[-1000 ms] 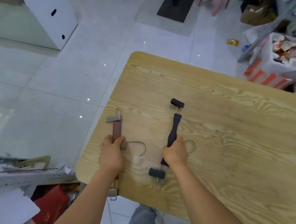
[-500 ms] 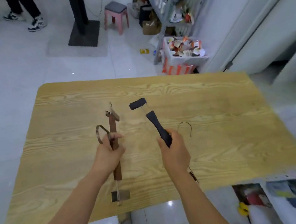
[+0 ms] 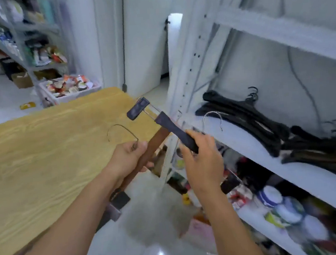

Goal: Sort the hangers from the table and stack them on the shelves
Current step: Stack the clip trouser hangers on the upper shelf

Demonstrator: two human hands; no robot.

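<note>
My left hand (image 3: 128,159) grips a brown wooden clip hanger (image 3: 156,142) by its bar, its wire hook arching up to the left and its lower clip hanging below my wrist. My right hand (image 3: 202,157) grips a black clip hanger (image 3: 173,130) at mid-bar; one black clip points up-left, the metal hook curves toward the shelf. Both hangers are in the air between the wooden table (image 3: 41,157) and the white shelf (image 3: 254,149). A pile of black hangers (image 3: 271,129) lies on that shelf, to the right of my right hand.
Below the hanger shelf, a lower shelf (image 3: 286,212) holds tape rolls and small goods. A white upright post (image 3: 183,80) frames the shelving. Far left, a second rack (image 3: 19,39) and a white bin of packets (image 3: 69,87) stand on the tiled floor.
I have lifted both hangers off the table and turned right; the view swung from the table to the shelving, and the hangers now hover near the shelf edge.
</note>
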